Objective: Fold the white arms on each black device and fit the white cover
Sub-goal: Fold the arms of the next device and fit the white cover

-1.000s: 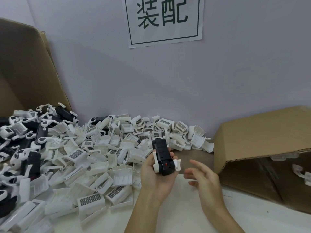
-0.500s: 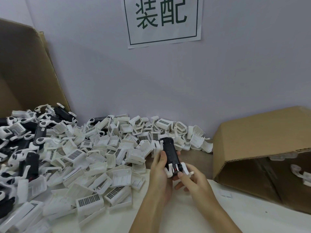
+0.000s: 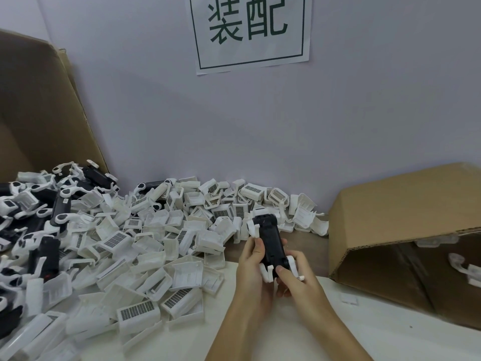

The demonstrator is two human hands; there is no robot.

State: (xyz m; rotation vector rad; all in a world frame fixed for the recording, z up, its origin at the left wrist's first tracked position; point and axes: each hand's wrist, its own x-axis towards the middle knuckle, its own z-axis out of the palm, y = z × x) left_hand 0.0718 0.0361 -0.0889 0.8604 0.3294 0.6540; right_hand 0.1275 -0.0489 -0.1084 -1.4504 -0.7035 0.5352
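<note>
- Head view: you held one black device (image 3: 270,241) upright above the table's (image 3: 286,340) near centre, just in front of the pile of white covers (image 3: 145,251).
- Your left hand (image 3: 253,274) curled round the device's left side, thumb pressed along its edge.
- Your right hand (image 3: 294,280) pinched the device's lower end, thumb on the black body, fingers behind the white arms (image 3: 268,273) there.
- Another white arm (image 3: 252,226) stuck out at the device's far left corner.
- More black devices (image 3: 49,254) lay heaped at far left beside a cardboard sheet (image 3: 39,113).
- An open cardboard box (image 3: 400,217) lay on its side at right, white parts inside.
- A paper sign (image 3: 251,32) hung on the far wall.
</note>
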